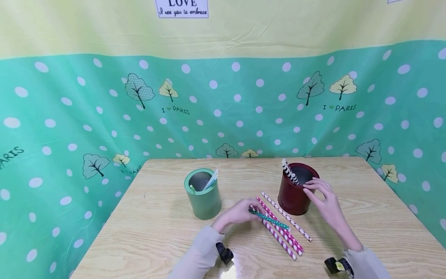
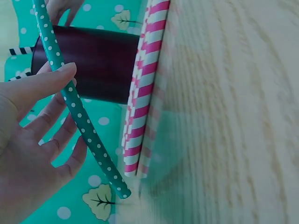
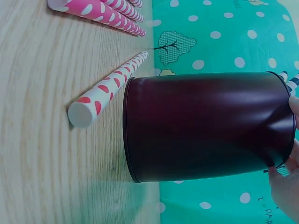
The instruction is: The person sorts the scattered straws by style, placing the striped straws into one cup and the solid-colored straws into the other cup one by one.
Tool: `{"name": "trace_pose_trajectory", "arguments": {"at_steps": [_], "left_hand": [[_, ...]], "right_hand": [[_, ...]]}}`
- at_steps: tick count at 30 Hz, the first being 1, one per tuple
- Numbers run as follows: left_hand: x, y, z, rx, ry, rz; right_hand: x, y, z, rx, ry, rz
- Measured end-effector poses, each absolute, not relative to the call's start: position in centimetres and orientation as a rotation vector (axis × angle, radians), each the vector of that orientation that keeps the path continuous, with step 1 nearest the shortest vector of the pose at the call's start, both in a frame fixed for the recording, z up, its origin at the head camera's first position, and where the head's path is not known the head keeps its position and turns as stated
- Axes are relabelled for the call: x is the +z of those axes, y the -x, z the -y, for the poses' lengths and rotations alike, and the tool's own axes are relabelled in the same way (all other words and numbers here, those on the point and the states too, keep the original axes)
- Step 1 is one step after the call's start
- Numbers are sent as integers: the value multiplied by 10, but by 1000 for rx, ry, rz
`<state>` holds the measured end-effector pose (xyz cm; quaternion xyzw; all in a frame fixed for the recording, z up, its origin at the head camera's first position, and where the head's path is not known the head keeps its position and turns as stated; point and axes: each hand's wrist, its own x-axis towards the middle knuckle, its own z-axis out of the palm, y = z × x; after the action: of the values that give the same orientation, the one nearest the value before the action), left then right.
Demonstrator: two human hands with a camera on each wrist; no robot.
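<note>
Over pale wood (image 1: 146,240), left hand (image 1: 242,212) pinches green straw (image 2: 88,128) low; right hand (image 1: 325,197), raised, grips red cup's (image 1: 293,198) rim.

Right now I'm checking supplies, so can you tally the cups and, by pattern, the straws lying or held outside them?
Cups: 2 (green cup, dark red cup)
Dotted straws: 3 (green straw, white straw, pink straw)
Striped straws: 2
Total: 7
</note>
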<state>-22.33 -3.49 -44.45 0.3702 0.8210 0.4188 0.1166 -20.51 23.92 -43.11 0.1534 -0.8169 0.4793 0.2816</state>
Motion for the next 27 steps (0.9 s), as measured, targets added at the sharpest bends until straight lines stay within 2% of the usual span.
{"name": "trace_pose_trajectory", "arguments": {"at_steps": [16,23,27], "left_hand": [[-431,225,29,1458,-977,-2392],[-396,209,28,1528,-884,-2351],[-390,208,26,1545,-858,-2365]], "right_hand": [[-428,202,-238,1243,-389,2237],[-426,202,-237,1250,-386,2234],[-425,202,-237,1253,-386,2235]]}}
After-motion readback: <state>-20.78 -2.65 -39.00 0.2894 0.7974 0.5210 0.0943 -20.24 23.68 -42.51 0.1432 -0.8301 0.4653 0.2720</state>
